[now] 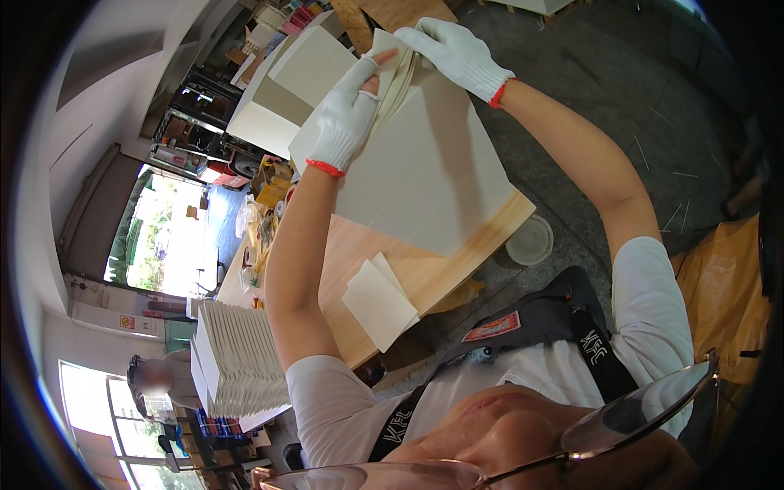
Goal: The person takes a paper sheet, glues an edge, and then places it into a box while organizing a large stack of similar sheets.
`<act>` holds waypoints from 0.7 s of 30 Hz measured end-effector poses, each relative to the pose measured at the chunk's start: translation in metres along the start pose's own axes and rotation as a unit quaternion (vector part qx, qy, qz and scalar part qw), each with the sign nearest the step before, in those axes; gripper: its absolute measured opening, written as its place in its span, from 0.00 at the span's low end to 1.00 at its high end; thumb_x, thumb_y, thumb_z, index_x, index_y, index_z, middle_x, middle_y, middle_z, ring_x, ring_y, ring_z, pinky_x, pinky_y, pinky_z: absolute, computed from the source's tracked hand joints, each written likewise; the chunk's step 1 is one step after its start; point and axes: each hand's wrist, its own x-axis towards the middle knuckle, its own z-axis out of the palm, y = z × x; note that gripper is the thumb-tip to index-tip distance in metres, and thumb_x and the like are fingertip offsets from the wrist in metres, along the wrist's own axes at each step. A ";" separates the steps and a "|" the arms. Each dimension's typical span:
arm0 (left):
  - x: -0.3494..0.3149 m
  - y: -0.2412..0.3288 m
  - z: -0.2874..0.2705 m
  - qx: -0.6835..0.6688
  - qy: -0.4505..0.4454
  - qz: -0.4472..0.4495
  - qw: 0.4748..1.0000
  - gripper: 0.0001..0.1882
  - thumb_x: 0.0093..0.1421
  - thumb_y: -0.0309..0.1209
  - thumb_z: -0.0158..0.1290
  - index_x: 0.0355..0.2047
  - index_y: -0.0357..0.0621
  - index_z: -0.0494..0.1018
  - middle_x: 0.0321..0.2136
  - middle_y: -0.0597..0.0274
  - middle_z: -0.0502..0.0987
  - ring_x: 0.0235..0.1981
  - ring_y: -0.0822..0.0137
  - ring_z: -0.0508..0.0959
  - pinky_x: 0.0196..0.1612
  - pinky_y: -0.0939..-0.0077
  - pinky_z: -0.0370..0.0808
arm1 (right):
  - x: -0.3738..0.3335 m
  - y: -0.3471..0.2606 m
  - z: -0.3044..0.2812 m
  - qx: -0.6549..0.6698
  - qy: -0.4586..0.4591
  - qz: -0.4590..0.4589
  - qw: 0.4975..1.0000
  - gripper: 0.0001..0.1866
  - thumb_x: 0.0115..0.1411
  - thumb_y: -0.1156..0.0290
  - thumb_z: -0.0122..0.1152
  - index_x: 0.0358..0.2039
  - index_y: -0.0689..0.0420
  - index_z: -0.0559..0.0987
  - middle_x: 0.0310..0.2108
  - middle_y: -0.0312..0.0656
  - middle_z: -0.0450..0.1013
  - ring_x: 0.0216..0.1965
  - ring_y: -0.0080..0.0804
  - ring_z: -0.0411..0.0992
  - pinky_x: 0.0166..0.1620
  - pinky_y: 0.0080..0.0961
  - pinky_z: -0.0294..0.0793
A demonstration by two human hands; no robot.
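Both of my hands wear white knit gloves with red cuffs, and they meet at the top edge of a tall cream paper stack point(425, 167). My left hand point(345, 118), its thumb and a fingertip bare, is closed on the left side of several fanned-up paper sheets point(398, 86). On the other side, my right hand point(456, 55) pinches the upper corner of those same sheets. The lifted sheets bow and stand apart from the stack below them. How many each hand holds cannot be made out.
The stack stands on a light wooden table point(347, 245), with a few loose sheets point(378, 306) near its edge. More paper blocks point(298, 73) rise beyond, and a layered pile point(237, 359) is at left. A round tub point(529, 239) sits on the floor. A person point(167, 380) is far left.
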 end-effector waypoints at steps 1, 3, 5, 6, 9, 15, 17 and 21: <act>0.003 0.006 0.000 0.019 -0.035 -0.019 0.999 0.21 0.64 0.34 0.50 0.57 0.49 0.71 0.37 0.57 0.76 0.45 0.71 0.72 0.48 0.76 0.68 | 0.000 0.003 -0.002 0.000 0.011 -0.002 1.000 0.34 0.60 0.32 0.44 0.23 0.55 0.73 0.22 0.39 0.71 0.29 0.35 0.70 0.36 0.31 0.66; 0.003 0.028 0.002 0.037 -0.071 -0.095 0.992 0.21 0.64 0.34 0.50 0.57 0.50 0.71 0.39 0.56 0.75 0.46 0.71 0.72 0.50 0.76 0.68 | 0.002 0.012 -0.002 0.003 0.032 -0.006 0.999 0.35 0.60 0.32 0.43 0.24 0.55 0.74 0.22 0.39 0.71 0.28 0.35 0.71 0.36 0.31 0.66; -0.002 0.029 -0.001 0.080 -0.065 -0.096 0.990 0.21 0.64 0.35 0.50 0.57 0.51 0.71 0.38 0.57 0.74 0.44 0.72 0.71 0.49 0.76 0.68 | 0.003 0.008 0.001 0.014 0.011 -0.006 1.000 0.35 0.60 0.32 0.43 0.26 0.56 0.75 0.23 0.38 0.72 0.29 0.34 0.71 0.37 0.30 0.67; -0.005 0.017 -0.001 0.110 -0.047 -0.053 0.991 0.22 0.63 0.35 0.50 0.58 0.51 0.70 0.36 0.60 0.73 0.41 0.73 0.71 0.47 0.77 0.68 | 0.003 0.006 0.002 0.019 0.001 -0.006 1.000 0.35 0.60 0.32 0.43 0.27 0.56 0.75 0.24 0.38 0.72 0.29 0.34 0.71 0.37 0.30 0.67; -0.002 0.013 -0.001 0.072 -0.046 -0.088 0.992 0.22 0.63 0.36 0.51 0.58 0.57 0.71 0.33 0.58 0.76 0.38 0.67 0.75 0.46 0.74 0.71 | -0.004 0.001 -0.010 0.076 0.013 -0.046 0.996 0.35 0.61 0.33 0.41 0.30 0.55 0.77 0.26 0.38 0.74 0.30 0.33 0.72 0.39 0.28 0.68; -0.005 0.006 0.000 0.052 0.034 -0.003 0.998 0.20 0.65 0.35 0.47 0.58 0.58 0.71 0.27 0.61 0.74 0.31 0.70 0.73 0.40 0.75 0.70 | -0.009 0.002 -0.039 -0.374 -0.104 -0.154 0.909 0.19 0.64 0.49 0.48 0.34 0.51 0.78 0.26 0.44 0.76 0.28 0.41 0.75 0.32 0.35 0.72; -0.003 0.006 0.000 0.049 0.008 -0.007 0.999 0.19 0.65 0.34 0.45 0.57 0.54 0.72 0.27 0.64 0.72 0.31 0.73 0.70 0.40 0.78 0.69 | 0.000 0.005 -0.036 -0.397 -0.040 -0.260 0.879 0.22 0.63 0.46 0.47 0.33 0.52 0.77 0.25 0.44 0.76 0.27 0.41 0.75 0.32 0.37 0.72; -0.002 0.014 -0.003 0.042 -0.058 -0.062 0.996 0.17 0.66 0.32 0.43 0.53 0.46 0.73 0.30 0.69 0.70 0.30 0.77 0.68 0.38 0.81 0.68 | 0.010 -0.002 -0.021 -0.276 -0.046 -0.199 0.939 0.23 0.65 0.46 0.43 0.34 0.52 0.76 0.26 0.43 0.74 0.31 0.41 0.75 0.35 0.39 0.72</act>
